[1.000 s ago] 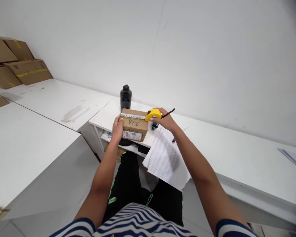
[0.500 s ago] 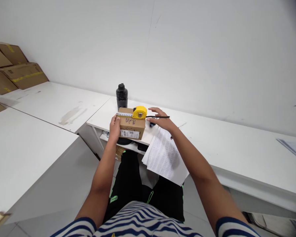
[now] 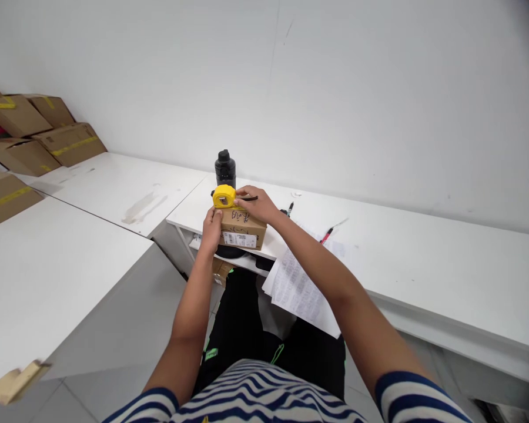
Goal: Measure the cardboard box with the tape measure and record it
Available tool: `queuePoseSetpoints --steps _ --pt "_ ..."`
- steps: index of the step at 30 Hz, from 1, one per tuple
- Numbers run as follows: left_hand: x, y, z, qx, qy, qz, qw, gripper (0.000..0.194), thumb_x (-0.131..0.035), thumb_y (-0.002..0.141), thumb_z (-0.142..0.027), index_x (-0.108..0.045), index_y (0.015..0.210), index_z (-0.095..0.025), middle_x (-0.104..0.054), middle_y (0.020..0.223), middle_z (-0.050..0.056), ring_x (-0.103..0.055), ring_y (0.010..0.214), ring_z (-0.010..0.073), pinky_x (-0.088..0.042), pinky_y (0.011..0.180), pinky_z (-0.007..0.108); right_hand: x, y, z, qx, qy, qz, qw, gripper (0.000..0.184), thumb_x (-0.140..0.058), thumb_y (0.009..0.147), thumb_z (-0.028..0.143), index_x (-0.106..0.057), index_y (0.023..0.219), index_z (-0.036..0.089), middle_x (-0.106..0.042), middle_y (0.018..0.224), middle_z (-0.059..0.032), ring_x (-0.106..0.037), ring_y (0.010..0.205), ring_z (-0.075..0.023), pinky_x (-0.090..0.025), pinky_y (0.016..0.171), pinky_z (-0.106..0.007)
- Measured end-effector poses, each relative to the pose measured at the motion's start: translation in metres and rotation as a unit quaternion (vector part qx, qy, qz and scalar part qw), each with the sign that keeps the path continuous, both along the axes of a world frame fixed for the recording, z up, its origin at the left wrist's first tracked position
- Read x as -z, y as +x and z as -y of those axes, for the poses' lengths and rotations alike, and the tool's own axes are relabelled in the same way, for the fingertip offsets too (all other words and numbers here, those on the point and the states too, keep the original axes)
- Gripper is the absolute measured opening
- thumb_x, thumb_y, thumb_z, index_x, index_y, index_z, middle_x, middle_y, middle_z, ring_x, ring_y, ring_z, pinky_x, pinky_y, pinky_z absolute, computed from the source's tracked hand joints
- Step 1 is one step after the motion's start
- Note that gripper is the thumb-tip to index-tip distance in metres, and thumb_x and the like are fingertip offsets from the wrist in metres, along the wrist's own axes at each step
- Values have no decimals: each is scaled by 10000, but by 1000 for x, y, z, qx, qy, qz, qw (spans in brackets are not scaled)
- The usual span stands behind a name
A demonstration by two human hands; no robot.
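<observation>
A small cardboard box (image 3: 249, 226) is gripped at its left end by the left hand (image 3: 211, 232), its thumb laid along the near top edge, as a yellow tape measure (image 3: 224, 197) is held over the box's top by the right hand (image 3: 253, 202). The measure's case is pinched at its right side between thumb and fingers, above the left part of the box, and its dark strap (image 3: 249, 199) is seen by the fingers. The box is positioned at the near edge of a white table (image 3: 423, 252), with dark handwriting on its top and a printed white label (image 3: 239, 239) on the side turned toward the wearer. A black bottle (image 3: 225, 170) is stood upright just behind the measure, near the wall. Printed sheets (image 3: 300, 291) are spread to the right of the box, hanging past the table edge and partly hidden by the right forearm; a red pen (image 3: 327, 235) is seen beyond that arm, and a dark pen (image 3: 290, 208) is placed nearer the box. Larger cartons (image 3: 73, 144) sealed with yellow tape are piled at far left against the wall. Black trousers with green trim and a blue-and-white striped shirt (image 3: 255, 393) are worn by the person.
</observation>
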State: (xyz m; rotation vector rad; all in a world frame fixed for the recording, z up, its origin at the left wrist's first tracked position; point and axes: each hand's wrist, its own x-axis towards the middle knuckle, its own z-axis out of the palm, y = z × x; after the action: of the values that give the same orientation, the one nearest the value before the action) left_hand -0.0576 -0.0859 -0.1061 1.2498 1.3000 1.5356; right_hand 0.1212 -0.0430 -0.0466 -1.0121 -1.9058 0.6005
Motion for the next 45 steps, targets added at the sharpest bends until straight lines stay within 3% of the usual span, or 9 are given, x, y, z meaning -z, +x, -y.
queuePoseSetpoints --steps 9,14,19,22,28,32,37,41,45 --pt "-11 -6 -7 -28 18 -106 994 465 -585 864 -376 -622 1296 -207 -638 1350 119 -568 1290 302 -402 1144 458 3 11 7 -52 -44 1 998 767 -703 811 391 -415 1507 244 -606 1422 -82 -572 1306 -247 -420 1133 -437" --pt "-33 -23 -21 12 73 -204 976 1009 -779 707 -276 -265 1576 -250 -416 1574 146 -379 1475 287 -284 1227 446 7 84 44 42 0 149 988 808 -691 847 396 -352 1561 229 -389 1612 -101 -357 1471 -316 -313 1199 -491" --pt "-36 -9 -35 52 99 -201 973 948 -801 720 -352 -329 1529 -201 -460 1522 164 -477 1394 265 -369 1184 400 56 198 71 281 -90 403 866 585 -422 910 73 -482 1479 194 -621 1258 -227 -657 1015 -329 -441 856 -447" --pt "-29 -1 -40 11 130 -185 974 787 -778 745 -384 -438 1428 -192 -518 1455 144 -535 1325 253 -417 1147 382 80 232 65 243 -108 511 817 517 -456 878 38 -586 1361 169 -628 1219 -249 -661 916 -307 -388 792 -409" --pt "-21 -10 -45 27 129 -193 972 773 -787 726 -373 -435 1399 -231 -537 1427 108 -542 1321 246 -424 1150 393 91 251 61 202 -50 446 870 344 -461 895 65 -668 1150 166 -727 1051 -168 -655 925 -273 -377 795 -374" --pt "-20 -9 -47 21 140 -175 974 753 -776 736 -382 -438 1388 -218 -549 1415 108 -545 1318 264 -439 1145 429 106 259 94 316 -41 196 927 259 -419 964 268 -602 1126 183 -720 910 -102 -643 731 -228 -438 721 -362" --pt "-22 -6 -49 19 143 -165 976 715 -813 726 -373 -467 1334 -220 -580 1383 61 -567 1257 221 -447 1141 443 134 247 133 260 -137 -119 948 281 -523 923 538 -528 944 258 -590 725 36 -565 597 -154 -478 645 -307" --pt "-22 -7 -51 12 153 -185 971 692 -817 739 -356 -469 1325 -242 -600 1366 30 -578 1234 204 -458 1131 437 138 234 126 263 -114 72 955 324 -352 1022 474 -581 1060 248 -645 884 -42 -597 737 -188 -474 704 -324" --pt "-26 -7 -49 -12 144 -209 967 670 -812 742 -357 -472 1308 -243 -609 1342 23 -591 1216 218 -476 1115 450 131 238 93 260 -80 319 908 299 -370 996 226 -604 1181 202 -643 1110 -141 -583 830 -236 -413 717 -347"
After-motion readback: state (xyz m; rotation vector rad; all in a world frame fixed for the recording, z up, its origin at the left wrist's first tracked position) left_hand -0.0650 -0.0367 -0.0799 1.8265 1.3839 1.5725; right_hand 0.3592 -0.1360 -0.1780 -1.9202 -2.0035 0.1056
